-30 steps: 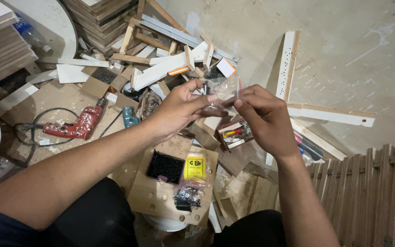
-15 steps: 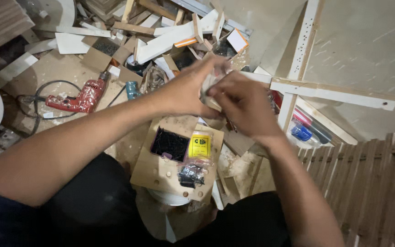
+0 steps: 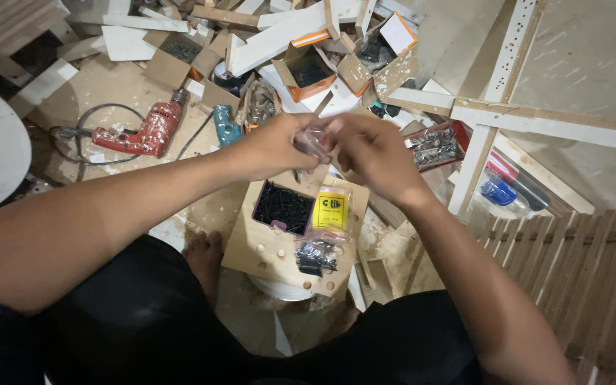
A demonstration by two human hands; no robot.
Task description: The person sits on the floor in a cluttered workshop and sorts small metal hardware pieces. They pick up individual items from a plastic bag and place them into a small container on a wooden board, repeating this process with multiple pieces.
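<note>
Fingers of the left hand (image 3: 279,146) and right hand (image 3: 372,153) pinch a small clear plastic bag (image 3: 315,141) between them, held above the wooden board (image 3: 265,249) carrying an open box of black screws (image 3: 283,208).

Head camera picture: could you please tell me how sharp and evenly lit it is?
Head view: the red drill and yellow packet are sharp; the clear bag between left hand and right hand is blurred; light is soft, dim in the lap.
</note>
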